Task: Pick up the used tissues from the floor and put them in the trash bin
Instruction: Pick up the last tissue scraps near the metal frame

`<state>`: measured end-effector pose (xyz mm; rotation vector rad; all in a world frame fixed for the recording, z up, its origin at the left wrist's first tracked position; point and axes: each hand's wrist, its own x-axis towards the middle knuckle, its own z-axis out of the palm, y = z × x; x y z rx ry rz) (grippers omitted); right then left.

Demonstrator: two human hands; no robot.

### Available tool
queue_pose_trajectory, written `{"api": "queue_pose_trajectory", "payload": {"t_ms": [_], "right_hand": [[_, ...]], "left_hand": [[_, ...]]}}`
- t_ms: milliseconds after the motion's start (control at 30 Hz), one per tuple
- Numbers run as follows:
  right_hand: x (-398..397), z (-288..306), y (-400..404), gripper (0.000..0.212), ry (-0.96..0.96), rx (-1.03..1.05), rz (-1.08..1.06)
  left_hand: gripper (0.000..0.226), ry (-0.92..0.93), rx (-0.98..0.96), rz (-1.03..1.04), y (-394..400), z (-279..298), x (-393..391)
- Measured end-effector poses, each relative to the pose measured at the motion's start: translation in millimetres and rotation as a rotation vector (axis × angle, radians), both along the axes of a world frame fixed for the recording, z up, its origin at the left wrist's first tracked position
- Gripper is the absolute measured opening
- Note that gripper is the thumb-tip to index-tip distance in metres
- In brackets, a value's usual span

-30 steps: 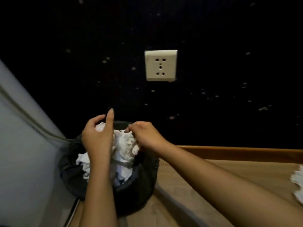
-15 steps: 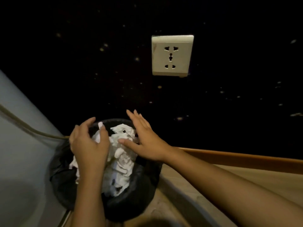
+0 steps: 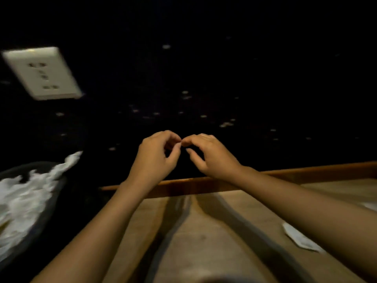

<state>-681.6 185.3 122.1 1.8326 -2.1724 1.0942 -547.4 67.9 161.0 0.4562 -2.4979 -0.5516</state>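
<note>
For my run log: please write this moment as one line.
left hand: empty | right hand: empty | trash bin: holds tissues | floor: one tissue remaining

Crumpled white paper tissues (image 3: 24, 203), soft and rough, fill the matt black bin (image 3: 51, 198); smooth glossy plastic socket (image 3: 43, 73); polished wooden skirting (image 3: 204, 183); matt, wood-look floor (image 3: 204, 231); dark speckled wall (image 3: 204, 78).
</note>
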Motion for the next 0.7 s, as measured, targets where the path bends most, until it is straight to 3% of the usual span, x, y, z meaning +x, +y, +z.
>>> {"api": "queue_pose_trajectory", "payload": {"t_ms": [100, 367, 433, 567, 700], "right_hand": [[-58.7, -16.3, 86.1, 0.02, 0.015, -0.037, -0.198], [-139.9, -126.2, 291.8, 0.026, -0.24, -0.118, -0.752], [-145.2, -160.2, 324.2, 0.029, -0.306, -0.057, -0.897], [-161.9, -209.1, 384.5, 0.031, -0.322, 0.193, -1.056], [-180.2, -224.3, 428.1, 0.076, -0.34, 0.391, -1.179]], "left_hand": [[0.007, -0.09, 0.049, -0.152, 56.2, -14.5, -72.8], [0.008, -0.482, 0.367, -0.32, 211.8, -125.4, -185.6], [0.028, -0.582, 0.367, -0.303, 240.7, -158.9, -198.0], [0.096, -0.783, 0.258, -0.333, 283.8, -212.2, -203.0], [0.117, -0.745, 0.069, -0.421, 303.4, -253.5, -193.4]]}}
